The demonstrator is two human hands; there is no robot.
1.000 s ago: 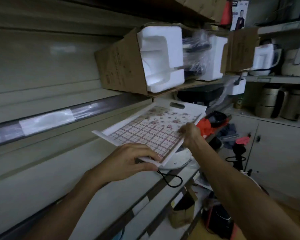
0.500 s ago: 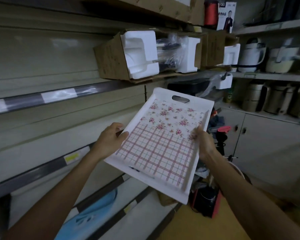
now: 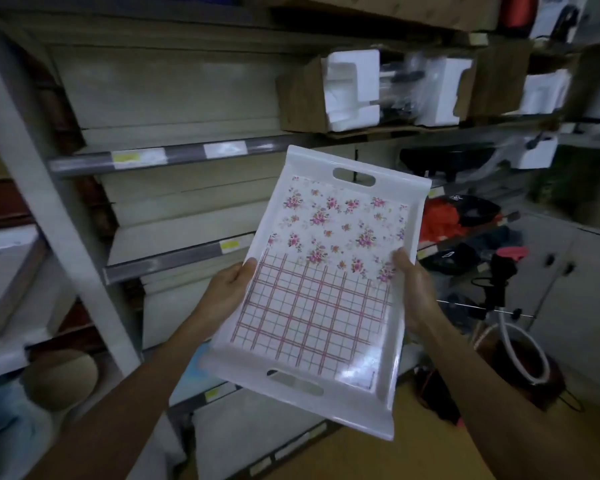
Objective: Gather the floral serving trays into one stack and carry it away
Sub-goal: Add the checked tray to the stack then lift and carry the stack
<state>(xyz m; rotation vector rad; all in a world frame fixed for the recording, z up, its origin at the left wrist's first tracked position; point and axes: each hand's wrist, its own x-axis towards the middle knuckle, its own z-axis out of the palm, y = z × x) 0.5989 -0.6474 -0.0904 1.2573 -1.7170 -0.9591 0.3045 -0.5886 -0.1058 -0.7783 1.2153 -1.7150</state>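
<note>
I hold the floral serving tray (image 3: pixel 321 282) in the air in front of me, tilted with its patterned face toward me. My left hand (image 3: pixel 222 294) grips its long edge at 9 o'clock, thumb curled over the rim onto the checked half and fingers hidden beneath. My right hand (image 3: pixel 417 291) grips the opposite long edge at 3 o'clock, thumb lying on the rim beside the flowers, the other fingers out of sight behind the tray. One cut-out handle sits at the tray's near end at 6 o'clock, the other at its far end at 12 o'clock. Whether more than one tray is stacked here, I cannot tell. Beyond the tray, at 9 to 11 o'clock, metal shelving (image 3: pixel 174 157) carries price labels on its front rails. At 12 to 1 o'clock, an open cardboard box (image 3: pixel 300 97) with white foam packing (image 3: pixel 352 88) rests on a higher shelf. At 3 o'clock, a red item (image 3: pixel 440 220) lies among dark goods, too blurred to identify.
</note>
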